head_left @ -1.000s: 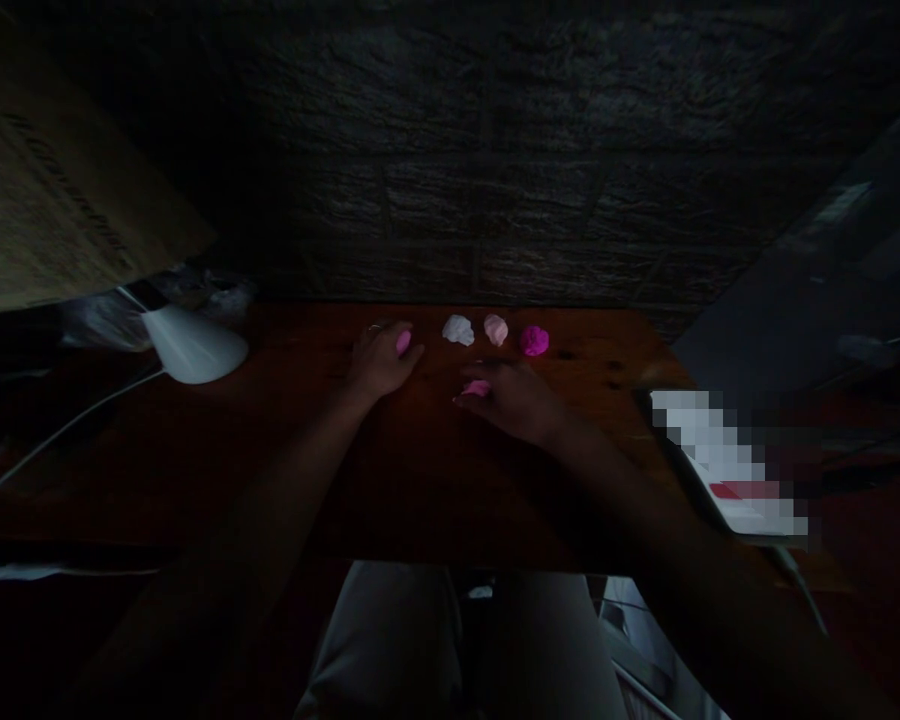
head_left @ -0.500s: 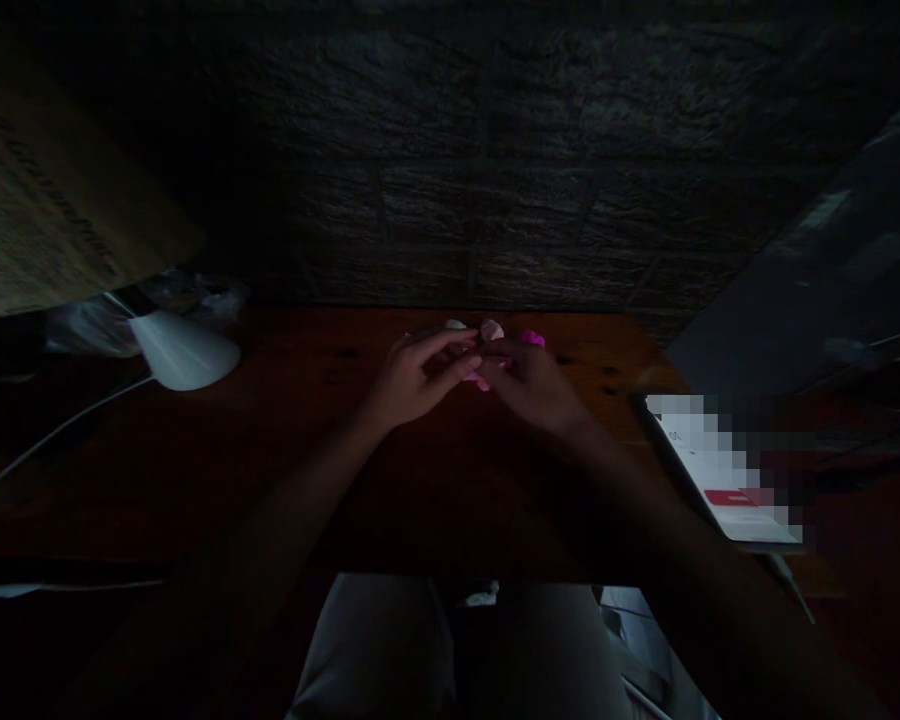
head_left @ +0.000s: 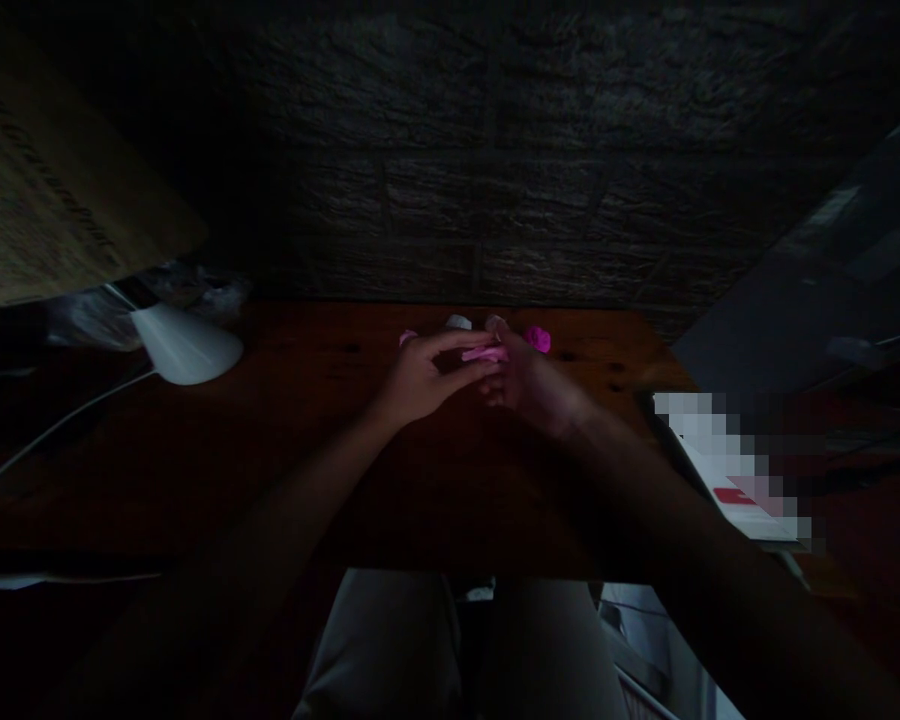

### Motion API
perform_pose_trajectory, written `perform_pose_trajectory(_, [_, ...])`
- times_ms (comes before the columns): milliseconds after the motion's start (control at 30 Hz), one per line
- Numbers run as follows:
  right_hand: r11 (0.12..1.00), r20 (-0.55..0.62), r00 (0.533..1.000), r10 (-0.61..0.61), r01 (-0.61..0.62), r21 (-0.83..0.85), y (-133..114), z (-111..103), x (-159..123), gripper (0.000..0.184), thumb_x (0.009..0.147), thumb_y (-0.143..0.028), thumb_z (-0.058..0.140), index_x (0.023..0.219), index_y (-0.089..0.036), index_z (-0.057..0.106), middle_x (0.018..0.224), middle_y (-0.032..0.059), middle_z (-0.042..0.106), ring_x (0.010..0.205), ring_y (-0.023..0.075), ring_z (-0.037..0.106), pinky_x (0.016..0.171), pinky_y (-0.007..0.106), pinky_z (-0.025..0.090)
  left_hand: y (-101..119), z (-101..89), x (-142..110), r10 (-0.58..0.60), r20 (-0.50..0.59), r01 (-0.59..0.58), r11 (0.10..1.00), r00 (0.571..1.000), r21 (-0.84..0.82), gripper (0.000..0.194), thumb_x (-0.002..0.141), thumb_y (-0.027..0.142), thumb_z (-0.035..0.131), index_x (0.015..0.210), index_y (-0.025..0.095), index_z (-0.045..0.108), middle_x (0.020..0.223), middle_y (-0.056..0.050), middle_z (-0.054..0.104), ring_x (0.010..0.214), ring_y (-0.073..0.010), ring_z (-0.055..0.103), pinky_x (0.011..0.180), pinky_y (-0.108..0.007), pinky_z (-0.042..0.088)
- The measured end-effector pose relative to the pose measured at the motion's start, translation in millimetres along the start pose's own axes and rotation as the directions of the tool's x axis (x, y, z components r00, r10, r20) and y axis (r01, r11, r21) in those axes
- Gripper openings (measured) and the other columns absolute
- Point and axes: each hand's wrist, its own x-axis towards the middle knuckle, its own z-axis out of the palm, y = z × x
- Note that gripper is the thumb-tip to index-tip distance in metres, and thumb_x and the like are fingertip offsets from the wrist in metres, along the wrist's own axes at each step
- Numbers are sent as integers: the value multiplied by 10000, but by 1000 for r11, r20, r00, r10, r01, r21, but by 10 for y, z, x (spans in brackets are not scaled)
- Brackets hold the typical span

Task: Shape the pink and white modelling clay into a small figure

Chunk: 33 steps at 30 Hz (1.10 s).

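A pink piece of modelling clay [head_left: 481,354] lies between my two hands above the table. My left hand [head_left: 423,378] reaches in from the left, its fingers and thumb closed around the piece. From the other side my right hand [head_left: 534,385] holds it too, turned with its curled fingers below. Behind the hands sit a second pink lump [head_left: 407,337], a white lump [head_left: 460,322], a pale pink lump [head_left: 496,324] and a magenta lump [head_left: 538,340]. My hands partly cover most of these lumps.
A white cone-shaped lamp [head_left: 187,346] with a cable stands at left, under a cardboard box [head_left: 60,190]. A lit tablet-like screen [head_left: 727,470], partly pixelated, lies on the right of the wooden table [head_left: 450,500]. A dark brick wall [head_left: 450,180] rises behind. The scene is dim.
My left hand has left the pink lump at left and joined my right hand at the pink clay. Both hands now grip that piece, and my right hand has rotated.
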Motion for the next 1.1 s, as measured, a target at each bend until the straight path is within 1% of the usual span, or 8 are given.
perform_pose_trajectory(133, [966,20,992,123,-124,226,-123,12,-73,422,1068,-472,397,916,-222,701,863,69,772,866,205,734,706,309,537,6,8,20,-15,-46,11,997,999,-76,263,916,359,729,1105,185,784,1143,-84,806,1055,-216,758,989,-363,586])
perform_pose_trajectory(267, [920,65,993,100,-117,375,-131,-24,-104,277,1021,-419,545,895,-230,704,942,44,796,1020,191,729,781,296,524,-8,-5,57,3,-60,-14,984,998,-179,294,967,374,652,1154,180,769,1224,-96,782,1129,-217,738,1008,-355,578])
perform_pose_trajectory(367, [922,76,996,51,-76,380,-73,-62,-81,167,909,-425,752,912,-259,736,954,3,798,1024,166,718,808,278,511,-28,-14,66,18,-39,-25,977,999,-214,309,966,364,652,1192,179,755,1271,-104,764,1176,-217,721,1039,-355,565])
perform_pose_trajectory(533, [941,6,1000,26,-26,337,22,-62,-34,275,755,-477,900,850,-259,762,830,-24,768,807,116,692,720,232,502,-50,-19,46,40,2,-39,982,999,-186,331,917,347,712,1199,178,748,1253,-108,769,1156,-232,728,1027,-383,578])
perform_pose_trajectory(633, [958,-37,999,0,11,286,45,-53,-23,318,694,-477,937,828,-242,770,818,-11,761,778,120,679,706,229,501,-57,-8,39,52,14,-48,979,999,-196,302,905,312,722,1162,155,747,1189,-111,786,1104,-232,745,983,-370,596])
perform_pose_trajectory(867, [977,-46,999,20,-10,212,33,-40,-21,411,776,-617,829,922,-238,766,976,68,787,945,201,706,825,324,547,-57,-7,60,-41,-34,32,973,999,-230,301,928,397,703,1120,168,740,1124,-99,799,1046,-220,757,950,-350,592])
perform_pose_trajectory(1000, [963,46,999,0,-12,268,10,-13,-50,345,827,-569,811,992,-270,765,1036,44,795,1086,206,718,948,356,547,-85,-52,81,-62,-64,43,962,996,-269,346,921,468,712,1086,166,749,1112,-97,796,1030,-212,753,930,-332,582])
perform_pose_trajectory(1100, [956,56,998,-26,8,293,0,-13,-64,312,813,-532,840,965,-267,778,1002,29,806,1053,183,735,932,326,556,-94,-68,86,-65,-48,47,953,997,-300,361,921,483,712,1090,166,752,1102,-97,797,1013,-207,754,924,-332,580])
